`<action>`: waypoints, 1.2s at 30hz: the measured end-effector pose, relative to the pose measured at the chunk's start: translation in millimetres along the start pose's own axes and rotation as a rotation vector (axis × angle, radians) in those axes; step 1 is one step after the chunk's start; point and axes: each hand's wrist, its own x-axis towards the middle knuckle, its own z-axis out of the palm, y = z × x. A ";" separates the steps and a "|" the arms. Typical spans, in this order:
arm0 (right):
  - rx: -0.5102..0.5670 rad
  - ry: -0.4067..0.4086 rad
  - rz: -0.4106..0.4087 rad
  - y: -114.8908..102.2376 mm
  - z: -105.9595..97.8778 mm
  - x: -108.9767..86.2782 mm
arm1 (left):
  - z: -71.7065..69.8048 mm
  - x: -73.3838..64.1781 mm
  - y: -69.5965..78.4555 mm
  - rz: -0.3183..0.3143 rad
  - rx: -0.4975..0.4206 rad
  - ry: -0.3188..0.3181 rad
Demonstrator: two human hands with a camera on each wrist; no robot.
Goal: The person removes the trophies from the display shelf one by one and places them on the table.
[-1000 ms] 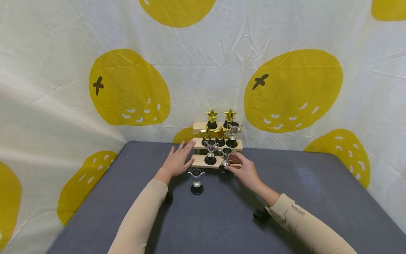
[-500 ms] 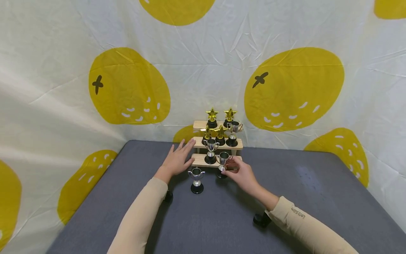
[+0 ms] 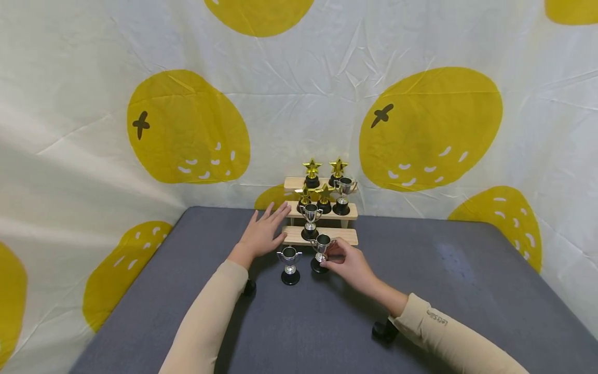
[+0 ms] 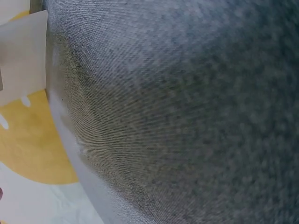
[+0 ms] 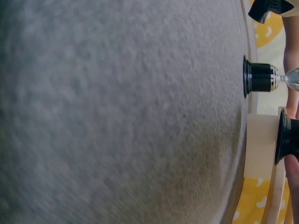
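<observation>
My right hand (image 3: 348,264) pinches a small silver trophy cup (image 3: 321,249) by its stem, in front of the lowest tier of a wooden display shelf (image 3: 343,237). In the right wrist view that cup's black base (image 5: 288,136) is raised off the tabletop, with a finger close beside it. A second silver trophy cup (image 3: 290,264) stands upright on the table to its left. My left hand (image 3: 259,236) lies with fingers spread at the left end of the shelf, fingertips at the middle tier. Left wrist view: mostly the tabletop, no hand fully seen.
Another silver cup (image 3: 310,221) stands on the lowest tier. On the middle tier are gold star trophies (image 3: 324,196) and a silver cup (image 3: 343,193); two more star trophies (image 3: 312,171) top the shelf. A patterned cloth (image 3: 308,114) hangs behind the dark table (image 3: 299,332).
My right hand has drawn the cup away from the right part of the lowest tier, toward me and to the left. The left hand has stayed at the shelf's end.
</observation>
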 end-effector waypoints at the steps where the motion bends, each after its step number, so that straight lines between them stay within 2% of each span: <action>1: 0.003 -0.004 0.001 -0.2 0.6 -0.4 | -0.2 0.2 0.3 0.002 0.004 0.002; 19: -0.001 -0.070 0.036 -1.6 7.9 -5.2 | 1.1 0.1 0.9 -0.018 -0.024 -0.028; 28: -0.030 -0.094 0.004 5.7 8.3 -5.4 | 1.8 1.5 -0.5 -0.013 -0.022 -0.017; 36: -0.038 -0.123 0.018 7.6 8.0 -7.6 | 2.0 0.7 -0.3 -0.021 -0.046 -0.025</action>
